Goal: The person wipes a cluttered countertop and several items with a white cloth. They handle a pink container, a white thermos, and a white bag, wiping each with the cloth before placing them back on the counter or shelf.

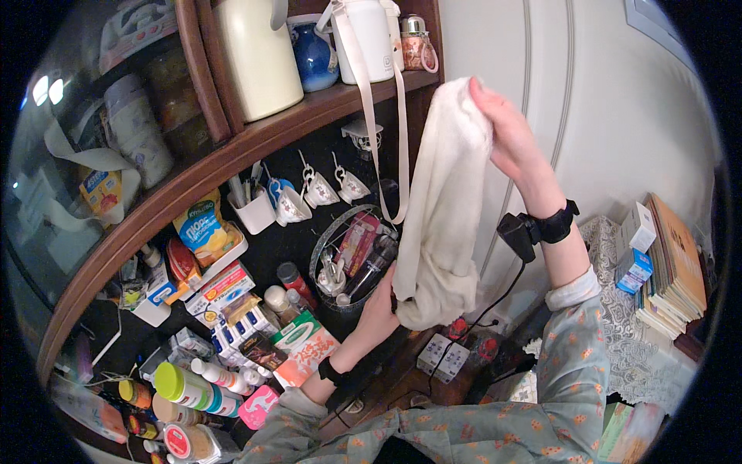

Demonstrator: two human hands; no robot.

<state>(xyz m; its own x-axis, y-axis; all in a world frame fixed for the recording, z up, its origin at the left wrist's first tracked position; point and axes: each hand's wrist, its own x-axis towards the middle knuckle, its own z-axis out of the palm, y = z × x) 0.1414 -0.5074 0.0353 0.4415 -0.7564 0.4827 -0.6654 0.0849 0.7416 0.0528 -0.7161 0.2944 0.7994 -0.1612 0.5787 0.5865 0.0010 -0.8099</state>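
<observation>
An off-white cloth (443, 203) hangs lengthwise between my two hands. High up, my right hand (510, 130) pinches its upper end, the thumb on the near side. My left hand (379, 310) is at the cloth's lower left edge; its fingers are partly hidden behind the fabric, so their grip is not clear. Just behind the left hand stands a round wire basket (316, 261) holding a dark bottle (374, 264), a dark red packet (358, 238) and small metal utensils. The strap (400, 139) of a white bottle (365, 43) hangs down left of the cloth.
A wooden shelf (261, 139) holds a cream jug (261, 64) and a blue vase (315, 55). Patterned cups (320, 190) hang below. Jars, boxes and a yellow packet (203, 226) crowd the lower left. Books (675, 261) lie on a lace cloth (620, 325) at right. A black cable (493, 301) trails from my right wrist.
</observation>
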